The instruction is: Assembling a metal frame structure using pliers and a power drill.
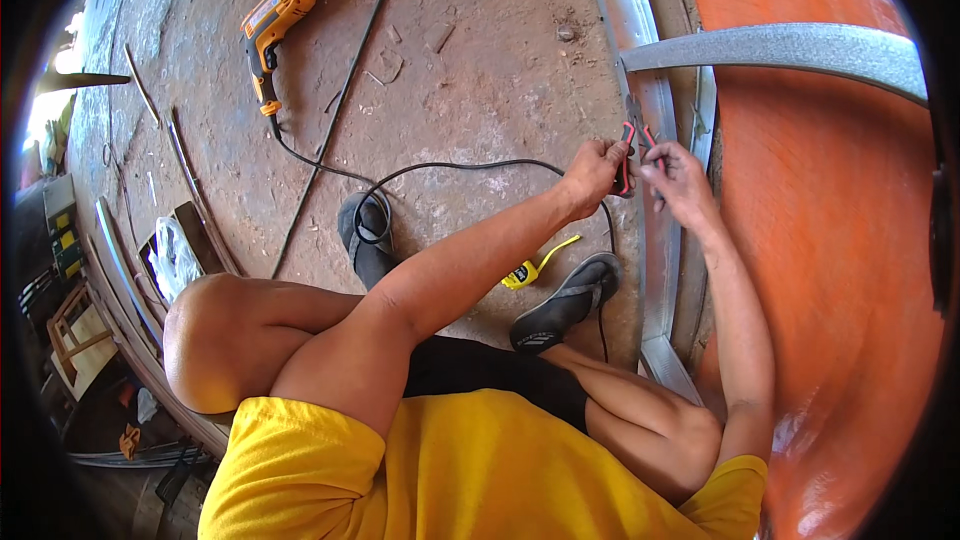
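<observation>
A pair of pliers (628, 148) with red and black handles is held between my two hands, its dark jaws pointing away from me. My left hand (594, 176) is closed round the left handle. The right handle is in the closed fingers of my right hand (680, 182). The jaws are at the long grey metal channel (655, 240), close to where a metal crossbar (780, 44) meets it. What the tips grip, if anything, is too small to make out.
A yellow and black power drill (283, 8) lies far left, its black cord (450, 166) looping across the floor under my left arm. A yellow tape measure (520, 275) sits between my feet. An orange sheet (830, 240) spreads at right. Metal rods (190, 175) lie left.
</observation>
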Motion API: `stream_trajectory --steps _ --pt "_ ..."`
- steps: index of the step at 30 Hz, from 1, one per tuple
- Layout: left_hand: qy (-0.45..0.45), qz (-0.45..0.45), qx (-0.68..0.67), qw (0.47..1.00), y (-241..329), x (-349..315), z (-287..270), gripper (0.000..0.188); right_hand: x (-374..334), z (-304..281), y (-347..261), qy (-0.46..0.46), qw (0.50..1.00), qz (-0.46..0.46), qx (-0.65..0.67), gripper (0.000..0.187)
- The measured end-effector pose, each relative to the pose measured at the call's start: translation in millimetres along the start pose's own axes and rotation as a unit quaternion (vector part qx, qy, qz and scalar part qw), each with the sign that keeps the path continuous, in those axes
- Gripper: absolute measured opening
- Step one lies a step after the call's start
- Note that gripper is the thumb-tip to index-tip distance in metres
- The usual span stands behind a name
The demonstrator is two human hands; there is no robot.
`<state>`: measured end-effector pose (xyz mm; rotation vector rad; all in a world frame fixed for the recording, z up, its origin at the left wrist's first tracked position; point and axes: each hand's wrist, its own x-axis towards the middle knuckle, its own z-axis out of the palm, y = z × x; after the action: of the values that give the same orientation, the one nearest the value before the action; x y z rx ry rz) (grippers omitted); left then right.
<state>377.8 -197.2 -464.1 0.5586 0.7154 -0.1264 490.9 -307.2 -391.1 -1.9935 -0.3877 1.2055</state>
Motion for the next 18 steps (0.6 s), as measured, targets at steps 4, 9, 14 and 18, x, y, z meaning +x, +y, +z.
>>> stream_trajectory --steps 4,9,14,18 --pt "-0.036 0.011 -0.017 0.999 3 1 6 0.028 13 -37 9 0.030 0.996 -0.039 -0.074 0.012" --pt "-0.013 0.011 -0.070 0.997 6 15 15 0.027 35 -39 4 0.050 0.990 -0.027 -0.132 0.013" --pt "0.010 0.028 -0.119 0.992 9 30 27 0.026 51 -47 14 0.098 0.974 -0.111 -0.170 0.015" --pt "0.023 0.027 -0.154 0.987 8 35 34 0.025 71 -62 26 0.078 0.964 -0.164 -0.197 0.018"
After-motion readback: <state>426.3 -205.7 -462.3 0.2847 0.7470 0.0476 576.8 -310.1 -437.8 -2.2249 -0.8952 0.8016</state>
